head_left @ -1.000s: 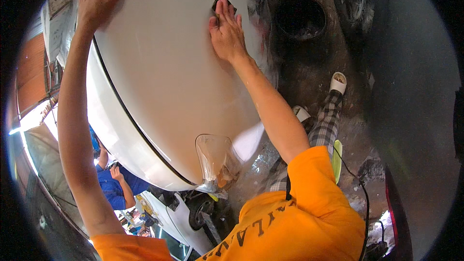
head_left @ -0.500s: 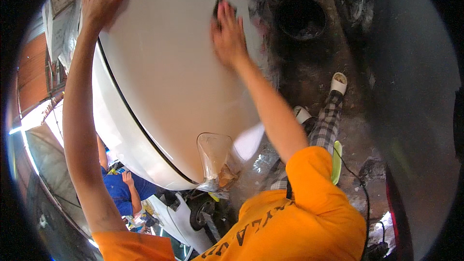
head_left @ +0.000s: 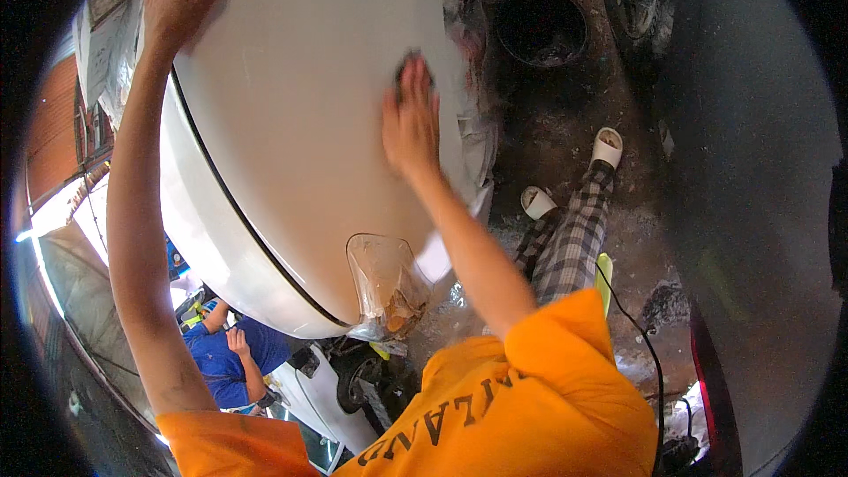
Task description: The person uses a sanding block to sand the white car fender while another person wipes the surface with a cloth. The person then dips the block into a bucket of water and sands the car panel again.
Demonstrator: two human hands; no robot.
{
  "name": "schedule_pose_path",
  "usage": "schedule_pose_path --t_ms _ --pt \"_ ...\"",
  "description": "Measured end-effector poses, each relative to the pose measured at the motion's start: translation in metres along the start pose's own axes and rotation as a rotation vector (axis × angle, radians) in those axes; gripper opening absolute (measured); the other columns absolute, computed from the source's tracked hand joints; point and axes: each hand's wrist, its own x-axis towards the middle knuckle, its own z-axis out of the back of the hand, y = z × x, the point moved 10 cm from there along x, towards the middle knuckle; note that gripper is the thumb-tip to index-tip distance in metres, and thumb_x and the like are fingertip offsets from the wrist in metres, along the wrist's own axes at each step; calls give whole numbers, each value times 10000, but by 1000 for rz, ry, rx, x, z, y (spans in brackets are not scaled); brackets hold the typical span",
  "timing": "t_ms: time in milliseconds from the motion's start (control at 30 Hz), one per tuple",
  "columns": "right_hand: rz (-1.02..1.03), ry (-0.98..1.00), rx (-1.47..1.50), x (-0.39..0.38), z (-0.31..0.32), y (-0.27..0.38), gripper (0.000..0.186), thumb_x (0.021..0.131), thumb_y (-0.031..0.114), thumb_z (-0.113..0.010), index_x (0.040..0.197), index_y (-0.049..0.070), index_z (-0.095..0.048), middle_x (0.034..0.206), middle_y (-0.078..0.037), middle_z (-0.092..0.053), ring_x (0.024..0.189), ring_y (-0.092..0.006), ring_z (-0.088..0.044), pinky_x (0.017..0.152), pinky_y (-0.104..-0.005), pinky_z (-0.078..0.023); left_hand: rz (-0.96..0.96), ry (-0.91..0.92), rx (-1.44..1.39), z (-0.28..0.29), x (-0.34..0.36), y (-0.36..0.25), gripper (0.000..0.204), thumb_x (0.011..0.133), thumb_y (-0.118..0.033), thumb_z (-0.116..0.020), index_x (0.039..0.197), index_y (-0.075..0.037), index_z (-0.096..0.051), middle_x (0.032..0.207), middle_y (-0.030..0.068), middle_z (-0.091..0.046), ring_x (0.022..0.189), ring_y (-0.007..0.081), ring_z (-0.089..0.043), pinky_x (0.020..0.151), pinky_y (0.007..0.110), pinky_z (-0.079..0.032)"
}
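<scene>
A large, smooth white car panel (head_left: 300, 97) with a dark seam along its left side lies before me. My left hand (head_left: 179, 0) rests flat on its far left part, fingers spread, holding nothing. My right hand (head_left: 410, 128) presses a small dark pad (head_left: 415, 59) against the panel near its right side. Most of the pad is hidden under my fingers, so its exact kind does not show. Crumpled plastic film (head_left: 471, 137) hangs along the panel's right edge, close to my right hand.
A clear, curved plastic piece (head_left: 378, 265) is at the panel's near end. On the floor to the right stands a black bucket (head_left: 579, 34). A dark grey surface (head_left: 768, 212) rises at far right, and a black cable (head_left: 655, 336) runs nearby. A person in blue (head_left: 215, 360) is at lower left.
My right hand has slid the dark pad toward me along the panel. My left hand stays flat at nearly the same spot. The whole view has shifted slightly.
</scene>
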Motion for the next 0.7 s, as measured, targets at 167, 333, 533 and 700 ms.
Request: schedule_pose_path --t_ms 167,333,533,700 --pt "-197 84 29 -142 -20 -29 665 1050 288 -406 1588 8 -133 1669 -202 -48 1533 -402 -82 1193 -620 -104 43 57 15 8 -6 -2 569 870 -465 -677 1377 -217 -608 1644 161 -219 1510 449 -127 1203 584 -179" --pt "183 -164 -81 152 17 69 636 1030 354 -431 1525 -24 -303 1610 -226 -268 1482 -416 -258 1179 -617 -194 38 18 -26 8 12 -7 577 849 -459 -706 1370 -230 -613 1642 161 -223 1510 445 -134 1199 587 -188" --pt "246 98 12 -60 -13 25 700 1010 228 -445 1609 71 -118 1681 -151 -78 1546 -375 -55 1202 -612 -67 112 92 -6 8 -10 2 569 864 -447 -703 1384 -241 -600 1655 129 -202 1533 394 -87 1206 575 -178" --pt "45 218 13 -219 -13 -54 734 1001 233 -462 1612 75 -87 1684 -156 -45 1543 -400 -32 1186 -644 -55 128 82 7 9 -7 -6 544 881 -430 -686 1375 -215 -608 1652 130 -214 1532 393 -97 1214 567 -174"
